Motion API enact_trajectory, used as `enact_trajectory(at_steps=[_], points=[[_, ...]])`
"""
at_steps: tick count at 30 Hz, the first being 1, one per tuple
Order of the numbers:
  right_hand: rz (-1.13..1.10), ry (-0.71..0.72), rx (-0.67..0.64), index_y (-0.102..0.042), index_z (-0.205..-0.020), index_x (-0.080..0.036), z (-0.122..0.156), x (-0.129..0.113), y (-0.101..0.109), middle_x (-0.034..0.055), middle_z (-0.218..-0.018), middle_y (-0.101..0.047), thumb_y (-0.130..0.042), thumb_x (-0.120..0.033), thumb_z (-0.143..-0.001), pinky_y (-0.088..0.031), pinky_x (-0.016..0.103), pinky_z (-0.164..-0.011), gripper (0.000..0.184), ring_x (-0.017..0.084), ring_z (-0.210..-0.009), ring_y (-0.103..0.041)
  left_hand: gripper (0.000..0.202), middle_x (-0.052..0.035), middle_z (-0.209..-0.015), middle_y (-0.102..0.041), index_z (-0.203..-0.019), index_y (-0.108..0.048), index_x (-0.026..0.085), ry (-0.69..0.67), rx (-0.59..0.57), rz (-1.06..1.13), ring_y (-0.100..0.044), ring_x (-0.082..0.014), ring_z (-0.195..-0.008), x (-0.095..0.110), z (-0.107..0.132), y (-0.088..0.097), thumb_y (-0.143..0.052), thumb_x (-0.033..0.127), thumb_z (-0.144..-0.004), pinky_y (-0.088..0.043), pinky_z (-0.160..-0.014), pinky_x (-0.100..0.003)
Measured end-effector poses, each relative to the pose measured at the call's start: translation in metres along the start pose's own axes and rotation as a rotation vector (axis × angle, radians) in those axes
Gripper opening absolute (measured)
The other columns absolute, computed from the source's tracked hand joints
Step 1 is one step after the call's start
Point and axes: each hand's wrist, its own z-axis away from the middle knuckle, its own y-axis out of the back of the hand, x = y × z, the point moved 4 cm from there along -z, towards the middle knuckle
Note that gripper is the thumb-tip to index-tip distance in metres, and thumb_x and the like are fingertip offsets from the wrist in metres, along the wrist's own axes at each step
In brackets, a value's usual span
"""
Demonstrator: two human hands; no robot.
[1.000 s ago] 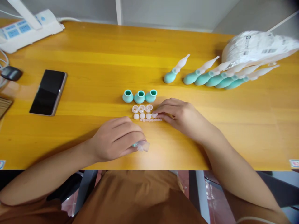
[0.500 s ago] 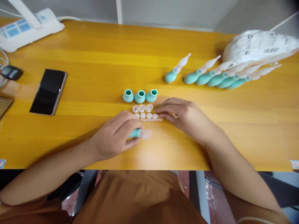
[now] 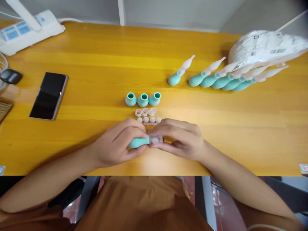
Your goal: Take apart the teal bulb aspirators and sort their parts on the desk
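My left hand (image 3: 115, 141) is wrapped around a teal rubber bulb (image 3: 139, 142), which lies sideways with its neck to the right. From that neck sticks out a clear plastic tube piece (image 3: 159, 138), and a small round pale shape shows in it. The thumb and fingers of my right hand (image 3: 186, 138) close around this clear piece from the right. Just beyond my hands are a row of whitish balls (image 3: 145, 119) and a row of tiny pale beads (image 3: 150, 124), partly covered by my fingers. Behind them sit clear ring-shaped collars (image 3: 145, 111).
Three open teal bulbs (image 3: 143, 100) stand behind the collars. Several teal bulbs with pale pointed tips (image 3: 214, 65) line up at the right, near a white plastic bag (image 3: 255, 48). A phone (image 3: 48, 96), a mouse (image 3: 11, 76) and a power strip (image 3: 45, 27) occupy the left.
My right hand has moved from beside the small balls toward me and left, onto the clear piece. The bulb in my left hand has shifted slightly and shows more.
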Motion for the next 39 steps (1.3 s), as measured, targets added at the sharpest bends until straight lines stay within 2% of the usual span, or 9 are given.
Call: enact_trajectory(at_steps=[12,17,20,22,24,26,30,35,39], points=[[-0.332,-0.143,0.025,-0.078,-0.120,-0.022,0.002,0.004,-0.002,0.0065,-0.099,-0.084,-0.085,-0.032,-0.106,-0.067,0.031,-0.079,0.018,0.017,-0.088,-0.079,0.021,-0.0033,-0.106,-0.086,-0.110,-0.074,0.025,0.264,-0.097,0.515,-0.083,-0.0182,-0.090,-0.010,-0.006,0.005,-0.091,0.021,-0.098,-0.068,-0.079,-0.028],[-0.455,-0.190,0.175,-0.081,-0.121,-0.024,0.002,0.010,0.012,0.0038,-0.096,-0.079,-0.076,-0.042,-0.112,-0.059,0.026,-0.057,0.020,0.013,-0.067,-0.071,0.011,-0.0084,-0.112,-0.087,-0.117,-0.076,0.025,0.333,-0.173,0.828,-0.087,-0.0244,-0.103,-0.014,-0.005,0.002,-0.082,0.025,-0.108,-0.073,-0.087,-0.038],[-0.201,-0.191,0.357,-0.082,-0.123,-0.027,0.001,0.020,0.035,0.0037,-0.101,-0.074,-0.079,-0.035,-0.110,-0.058,0.030,-0.060,0.015,0.015,-0.070,-0.066,0.019,-0.0043,-0.107,-0.086,-0.118,-0.076,0.027,0.224,0.036,0.646,-0.083,-0.0255,-0.111,-0.024,-0.010,0.013,-0.088,0.032,-0.104,-0.070,-0.103,-0.050],[0.006,-0.238,0.385,-0.083,-0.115,-0.027,0.000,0.031,0.047,0.0036,-0.098,-0.069,-0.082,-0.031,-0.105,-0.058,0.033,-0.066,0.010,0.018,-0.078,-0.065,0.022,-0.0004,-0.108,-0.083,-0.116,-0.076,0.029,0.231,0.264,0.401,-0.081,-0.0218,-0.109,-0.039,-0.012,0.023,-0.091,0.037,-0.101,-0.068,-0.104,-0.048],[0.124,-0.315,0.321,-0.083,-0.109,-0.027,0.000,0.043,0.052,0.0035,-0.095,-0.066,-0.082,-0.029,-0.104,-0.056,0.033,-0.067,0.006,0.019,-0.082,-0.063,0.026,-0.0001,-0.109,-0.081,-0.115,-0.075,0.027,0.248,0.453,0.245,-0.081,-0.0188,-0.101,-0.054,-0.010,0.032,-0.092,0.041,-0.100,-0.069,-0.091,-0.040],[0.170,-0.371,0.207,-0.083,-0.109,-0.028,0.001,0.054,0.051,0.0045,-0.095,-0.065,-0.080,-0.029,-0.104,-0.056,0.033,-0.066,0.005,0.020,-0.084,-0.062,0.028,0.0004,-0.111,-0.079,-0.118,-0.073,0.028,0.298,0.508,0.100,-0.078,-0.0177,-0.100,-0.067,-0.008,0.035,-0.087,0.048,-0.104,-0.068,-0.089,-0.039],[0.203,-0.374,0.042,-0.082,-0.114,-0.026,0.007,0.066,0.042,0.0068,-0.103,-0.065,-0.076,-0.026,-0.104,-0.057,0.034,-0.067,0.012,0.022,-0.087,-0.065,0.031,-0.0041,-0.127,-0.078,-0.133,-0.070,0.032,0.464,0.427,-0.063,-0.076,-0.0234,-0.116,-0.084,-0.003,0.037,-0.075,0.052,-0.111,-0.066,-0.096,-0.044],[0.252,-0.346,-0.018,-0.080,-0.118,-0.024,0.009,0.071,0.036,0.0081,-0.109,-0.068,-0.076,-0.018,-0.102,-0.057,0.035,-0.067,0.018,0.021,-0.083,-0.065,0.017,-0.0056,-0.117,-0.075,-0.123,-0.073,0.025,0.413,0.245,-0.317,-0.075,-0.0199,-0.096,-0.074,-0.008,0.043,-0.070,0.037,-0.111,-0.066,-0.081,-0.037],[0.236,-0.336,-0.038,-0.081,-0.123,-0.025,0.008,0.072,0.037,0.0088,-0.113,-0.069,-0.072,-0.015,-0.103,-0.056,0.033,-0.064,0.024,0.020,-0.083,-0.065,0.015,-0.0066,-0.120,-0.072,-0.120,-0.069,0.027,0.413,0.164,-0.414,-0.074,-0.0223,-0.096,-0.072,-0.009,0.042,-0.072,0.027,-0.105,-0.067,-0.090,-0.041]])
